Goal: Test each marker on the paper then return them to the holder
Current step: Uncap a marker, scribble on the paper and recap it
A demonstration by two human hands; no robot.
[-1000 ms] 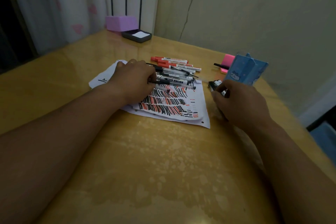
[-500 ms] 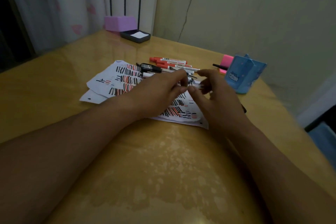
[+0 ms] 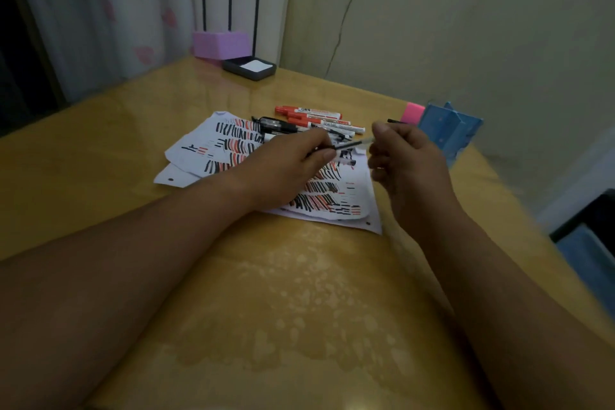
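Now left hand (image 3: 283, 170) and right hand (image 3: 409, 160), drawn apart, pinch one marker (image 3: 349, 145).

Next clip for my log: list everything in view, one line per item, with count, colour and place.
table: one, glossy yellow-brown, under everything.
paper sheets: at least two, overlapping, white with black and red strokes, table centre.
loose markers: several, exact count unclear, red and black, piled at the sheets' far edge.
thin marker: one, black with a clear end, held above the sheets.
holder: one, blue, far right of the table.
pink block: one, just left of the holder.
box: one, purple, far table edge.
tray: one, black with a white slip inside, beside the box.
curtain: one, pale with pink hearts, back left.
left hand: pinches the thin marker's dark end.
right hand: pinches its clear end.
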